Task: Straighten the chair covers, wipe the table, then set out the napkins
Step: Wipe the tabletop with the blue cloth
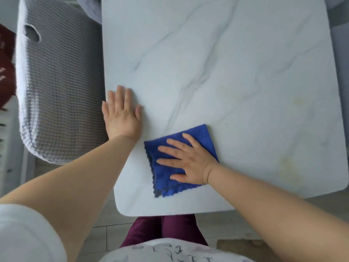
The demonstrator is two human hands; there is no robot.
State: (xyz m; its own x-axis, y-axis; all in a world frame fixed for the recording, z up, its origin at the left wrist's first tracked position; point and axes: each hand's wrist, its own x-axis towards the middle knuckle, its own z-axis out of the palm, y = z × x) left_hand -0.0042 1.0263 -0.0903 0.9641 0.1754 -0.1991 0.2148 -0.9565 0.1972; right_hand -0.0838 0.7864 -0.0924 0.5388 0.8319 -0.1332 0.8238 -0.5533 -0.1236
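A white marble-look table [236, 76] fills most of the view. A folded blue cloth [202, 137] lies flat on it near the front edge. My right hand [187, 159] presses flat on the cloth, fingers spread and pointing left. My left hand [120, 114] rests palm down on the bare tabletop by its left edge, fingers together, holding nothing. A chair with a grey waffle-textured cover [60, 87] stands against the table's left side. No napkins are in view.
Another covered chair [90, 8] shows at the far left corner, and a grey one [340, 53] along the right edge. Faint yellowish marks [287, 161] sit on the table's right part. A dark red object [6, 69] is at far left. Tiled floor lies below.
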